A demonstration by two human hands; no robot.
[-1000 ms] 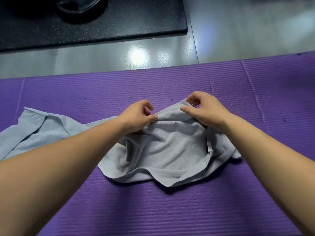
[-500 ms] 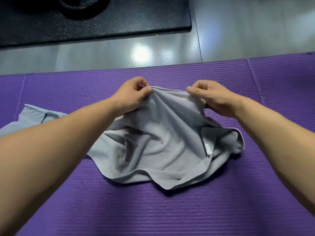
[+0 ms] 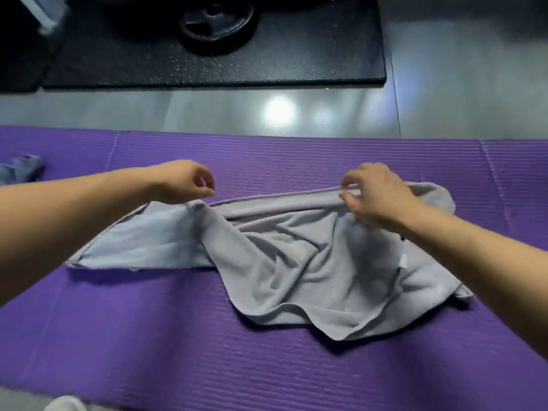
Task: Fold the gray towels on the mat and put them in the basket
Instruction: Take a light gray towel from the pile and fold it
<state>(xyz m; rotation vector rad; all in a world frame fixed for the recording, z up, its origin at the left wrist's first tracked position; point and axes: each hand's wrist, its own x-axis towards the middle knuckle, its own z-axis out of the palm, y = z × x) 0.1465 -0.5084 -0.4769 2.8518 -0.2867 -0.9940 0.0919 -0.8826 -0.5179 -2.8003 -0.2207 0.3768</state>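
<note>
Right hand (image 3: 376,194): thumb and forefinger pinch the far hem of the gray towel (image 3: 296,262). Left hand (image 3: 181,182): fingers curled, thumb tip near forefinger, just over the towel's far left corner; cannot tell if it grips cloth. The towel lies rumpled on the purple mat (image 3: 178,351), mostly on the near side of both hands. Second gray towel (image 3: 20,172) lies outside the left forearm. Past the hands: black floor pad (image 3: 296,60), weight plate (image 3: 216,22).
</note>
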